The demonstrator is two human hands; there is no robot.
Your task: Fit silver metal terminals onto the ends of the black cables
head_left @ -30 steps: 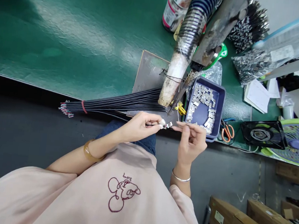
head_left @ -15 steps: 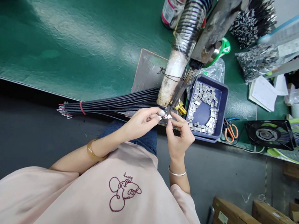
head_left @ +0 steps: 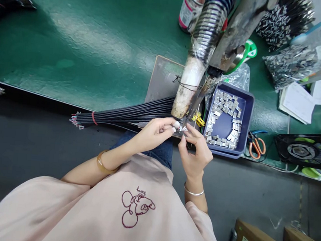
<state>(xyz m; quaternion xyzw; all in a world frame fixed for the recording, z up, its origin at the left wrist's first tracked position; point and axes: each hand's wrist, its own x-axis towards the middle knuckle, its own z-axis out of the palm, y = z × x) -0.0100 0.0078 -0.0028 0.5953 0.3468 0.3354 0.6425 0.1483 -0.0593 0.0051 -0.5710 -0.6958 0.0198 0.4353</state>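
Note:
My left hand (head_left: 158, 130) is closed in a pinch at the bench's front edge, with a small silver metal connector (head_left: 182, 129) at its fingertips. Just to the right, my right hand (head_left: 196, 150) has thumb and index finger bent towards the same connector; what is between them, if anything, is too small to tell. A bundle of black cables (head_left: 127, 112), tied with a red band, runs leftward behind my left hand. Above the fingers hang a soldering iron (head_left: 200, 96) in its holder and the whitish end of a ribbed hose (head_left: 183, 100).
A blue tray (head_left: 246, 116) of small metal connectors stands right of my hands, with orange-handled pliers (head_left: 256, 147) beside it. A yellow tool (head_left: 198, 119) lies near the tray. Farther right is a black fan (head_left: 301, 151); a jar (head_left: 189, 12) stands behind the hose.
The whole view has shifted, so things appear slightly farther right. My hands stay together at the connector; the right thumb sits a little lower, farther from the index finger.

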